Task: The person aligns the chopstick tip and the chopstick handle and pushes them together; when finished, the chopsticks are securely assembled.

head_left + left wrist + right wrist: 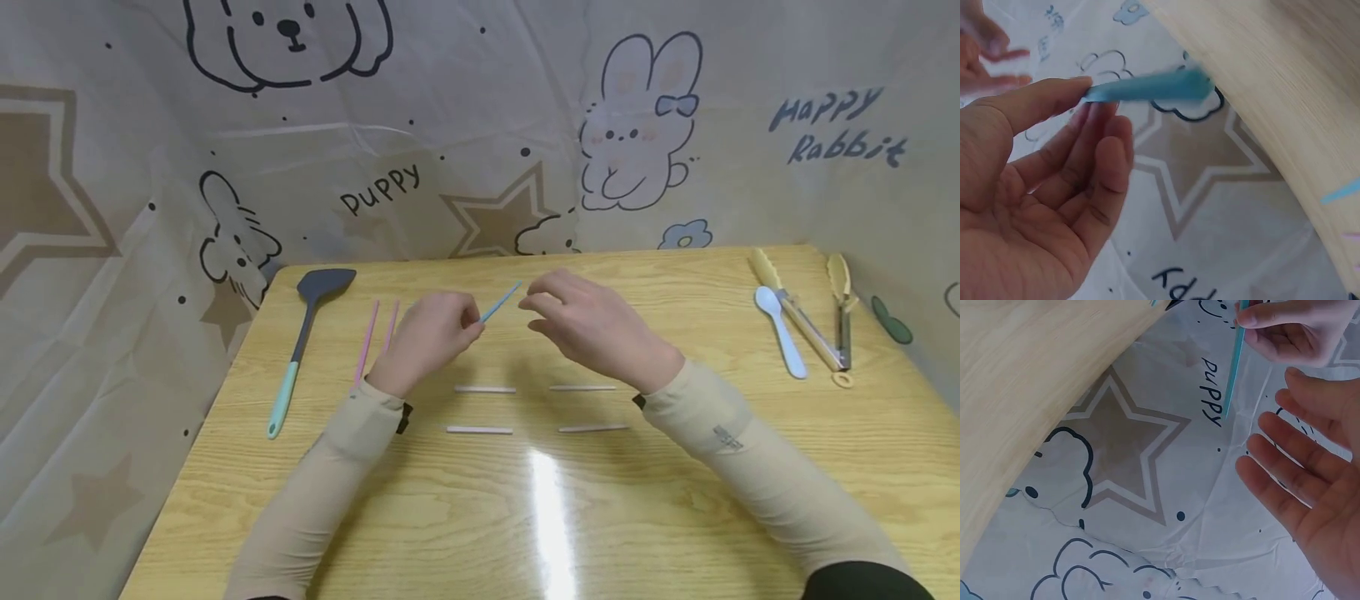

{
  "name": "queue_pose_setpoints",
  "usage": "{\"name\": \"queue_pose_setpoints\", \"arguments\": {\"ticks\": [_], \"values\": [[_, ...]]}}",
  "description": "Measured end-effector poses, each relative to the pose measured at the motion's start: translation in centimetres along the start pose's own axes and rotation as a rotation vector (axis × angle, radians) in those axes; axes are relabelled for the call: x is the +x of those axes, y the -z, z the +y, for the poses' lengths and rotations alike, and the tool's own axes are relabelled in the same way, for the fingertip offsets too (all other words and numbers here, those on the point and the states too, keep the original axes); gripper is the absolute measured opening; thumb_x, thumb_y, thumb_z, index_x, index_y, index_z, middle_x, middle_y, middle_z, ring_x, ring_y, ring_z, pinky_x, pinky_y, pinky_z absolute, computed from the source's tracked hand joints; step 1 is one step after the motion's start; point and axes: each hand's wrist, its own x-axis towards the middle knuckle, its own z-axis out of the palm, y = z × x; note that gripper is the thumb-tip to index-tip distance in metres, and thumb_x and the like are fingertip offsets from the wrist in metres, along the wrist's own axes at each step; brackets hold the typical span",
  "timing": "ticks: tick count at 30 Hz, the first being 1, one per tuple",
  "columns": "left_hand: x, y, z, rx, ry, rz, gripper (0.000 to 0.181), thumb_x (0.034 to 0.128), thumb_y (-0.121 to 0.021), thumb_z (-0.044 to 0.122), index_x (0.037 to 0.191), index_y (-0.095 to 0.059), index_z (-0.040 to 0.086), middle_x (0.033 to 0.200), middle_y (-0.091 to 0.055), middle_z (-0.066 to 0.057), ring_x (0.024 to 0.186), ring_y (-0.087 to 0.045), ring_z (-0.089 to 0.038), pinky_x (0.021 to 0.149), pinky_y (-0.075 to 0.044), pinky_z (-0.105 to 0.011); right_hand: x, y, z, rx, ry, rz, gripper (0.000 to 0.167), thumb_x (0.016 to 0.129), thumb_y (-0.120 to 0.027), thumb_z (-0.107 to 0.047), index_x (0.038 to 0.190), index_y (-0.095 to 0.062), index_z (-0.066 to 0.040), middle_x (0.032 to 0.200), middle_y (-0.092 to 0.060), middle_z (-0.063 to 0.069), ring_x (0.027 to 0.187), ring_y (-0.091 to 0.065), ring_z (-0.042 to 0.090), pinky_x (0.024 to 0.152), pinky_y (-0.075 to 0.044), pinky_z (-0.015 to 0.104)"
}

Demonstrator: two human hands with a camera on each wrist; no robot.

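Note:
My left hand pinches one end of a thin blue stick between thumb and forefinger, above the table. Its free end points up and to the right, toward my right hand. In the left wrist view the blue stick looks blurred and stands clear of the other fingers. My right hand hovers just right of the stick's tip, fingers loosely bent and apart. The right wrist view shows that right hand holding nothing. Below the hands, several short pale sticks lie on the table in two rows.
Two pink sticks lie by my left forearm, partly covered. Another blue stick shows at the left wrist view's edge. A spatula lies at left; a light-blue spoon and tongs at right. A printed cloth hangs behind the table.

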Motion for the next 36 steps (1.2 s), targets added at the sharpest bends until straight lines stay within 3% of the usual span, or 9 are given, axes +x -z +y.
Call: {"name": "queue_pose_setpoints", "arguments": {"ticks": [5,8,12,19,26,32,36], "values": [[-0.2,0.0,-1.5,0.015,0.07,0.015,0.016,0.0915,-0.067,0.012,0.076,-0.066,0.009,0.068,-0.058,0.002,0.053,-0.048,-0.011,0.051,-0.044,-0.026,-0.9,-0.4,0.1,-0.013,-0.017,-0.05,0.029,0.084,-0.079,-0.009,0.11,-0.067,-0.003,0.104,-0.064,0.009,0.097,-0.062,0.025,0.08,-0.055,0.036],[-0.2,-0.1,-2.4,-0.006,0.109,-0.001,0.035,0.0901,-0.065,0.008,0.059,-0.05,0.012,0.055,-0.038,0.005,0.047,-0.031,-0.009,0.046,-0.03,-0.024,-1.4,-0.7,0.2,-0.016,-0.026,-0.068,0.029,0.084,-0.079,-0.01,0.11,-0.068,-0.004,0.103,-0.065,0.009,0.095,-0.062,0.025,0.077,-0.056,0.036],[0.0,-0.4,-3.4,-0.045,0.152,-0.038,0.05,0.0864,-0.061,0.003,0.049,-0.031,0.016,0.049,-0.019,0.007,0.045,-0.016,-0.008,0.043,-0.017,-0.022,-2.0,-1.0,0.4,-0.014,-0.039,-0.083,0.03,0.084,-0.079,-0.011,0.11,-0.067,-0.004,0.102,-0.065,0.009,0.095,-0.062,0.025,0.076,-0.056,0.036],[0.5,-1.7,-5.6,-0.15,0.278,-0.13,0.052,0.0875,-0.066,0.004,0.047,-0.035,0.015,0.044,-0.025,0.007,0.039,-0.022,-0.006,0.038,-0.021,-0.02,-2.8,-1.3,0.5,-0.008,-0.093,-0.15,0.028,0.086,-0.078,-0.014,0.11,-0.068,-0.004,0.101,-0.065,0.009,0.096,-0.063,0.025,0.078,-0.056,0.036],[0.7,-2.3,-6.7,-0.154,0.355,-0.184,0.05,0.0865,-0.063,0.003,0.047,-0.034,0.015,0.043,-0.027,0.006,0.039,-0.022,-0.007,0.038,-0.022,-0.02,-3.4,-1.5,0.4,-0.021,-0.141,-0.214,0.029,0.083,-0.081,-0.014,0.108,-0.069,-0.004,0.097,-0.066,0.009,0.088,-0.064,0.024,0.072,-0.056,0.035],[1.2,-2.9,-6.7,-0.138,0.362,-0.193,0.051,0.083,-0.07,0.003,0.05,-0.033,0.015,0.045,-0.027,0.006,0.039,-0.025,-0.007,0.039,-0.026,-0.02,-4.2,-1.6,0.5,0.018,-0.251,-0.4,0.03,0.083,-0.081,-0.013,0.109,-0.069,-0.002,0.095,-0.066,0.01,0.079,-0.065,0.024,0.066,-0.056,0.037],[1.4,-3.1,-6.8,-0.088,0.36,-0.209,0.049,0.0818,-0.073,0.004,0.051,-0.036,0.014,0.044,-0.03,0.004,0.04,-0.028,-0.009,0.053,-0.039,-0.026,-4.6,-1.8,0.5,0.067,-0.309,-0.526,0.03,0.087,-0.077,-0.013,0.112,-0.067,-0.001,0.099,-0.067,0.012,0.083,-0.067,0.027,0.071,-0.057,0.039]]}}
